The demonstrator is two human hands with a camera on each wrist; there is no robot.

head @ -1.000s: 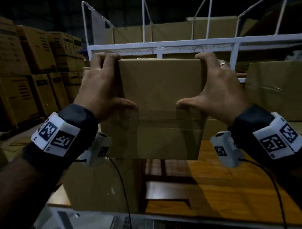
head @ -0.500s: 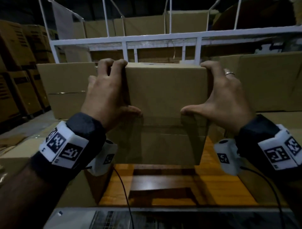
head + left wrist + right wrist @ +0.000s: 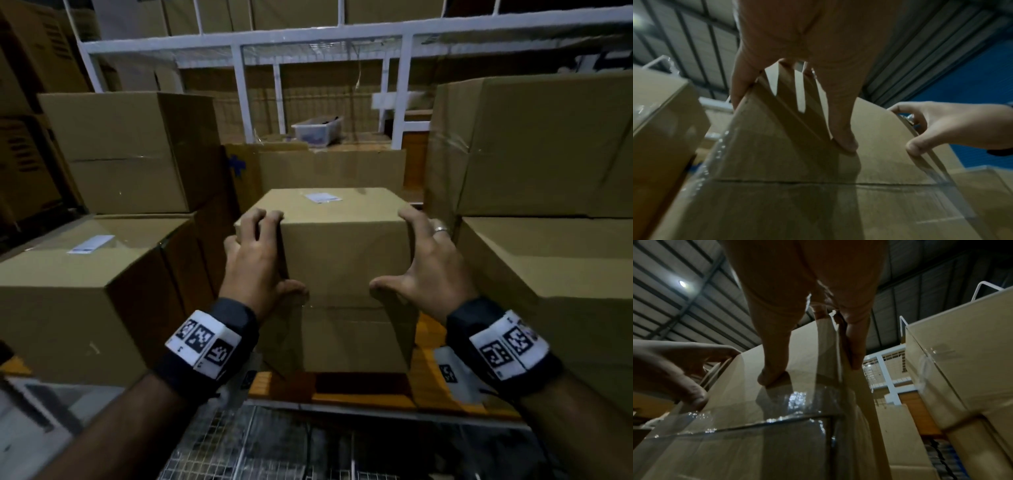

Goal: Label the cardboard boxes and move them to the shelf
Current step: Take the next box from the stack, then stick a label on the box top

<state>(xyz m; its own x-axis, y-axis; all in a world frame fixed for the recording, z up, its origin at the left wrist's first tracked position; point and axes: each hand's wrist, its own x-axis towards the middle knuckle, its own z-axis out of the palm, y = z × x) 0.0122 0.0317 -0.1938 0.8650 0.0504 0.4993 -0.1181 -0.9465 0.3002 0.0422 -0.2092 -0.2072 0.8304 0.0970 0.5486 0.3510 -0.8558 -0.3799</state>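
Observation:
A plain cardboard box [image 3: 342, 253] with a white label [image 3: 323, 197] on its top sits low in the gap between stacked boxes, over the orange shelf board [image 3: 421, 359]. My left hand [image 3: 255, 260] grips its left side, fingers wrapped over the far edge and thumb on the near face. My right hand [image 3: 424, 263], wearing a ring, grips the right side the same way. The left wrist view shows the left hand [image 3: 797, 91] clamped on the taped box [image 3: 777, 186]. In the right wrist view the right hand [image 3: 807, 340] holds the box [image 3: 777, 418] at its edge.
Stacked cardboard boxes [image 3: 113, 281] stand at the left, one with a white label [image 3: 90, 244]. More boxes [image 3: 541, 178] are stacked on the right. A white shelf frame [image 3: 239, 89] rises behind, with a clear plastic bin [image 3: 317, 132] on it. A wire mesh surface [image 3: 291, 445] lies below.
Both hands have lowered the box from chest height into the gap between the stacks. Its labelled top has come into sight, and the view has tilted downward.

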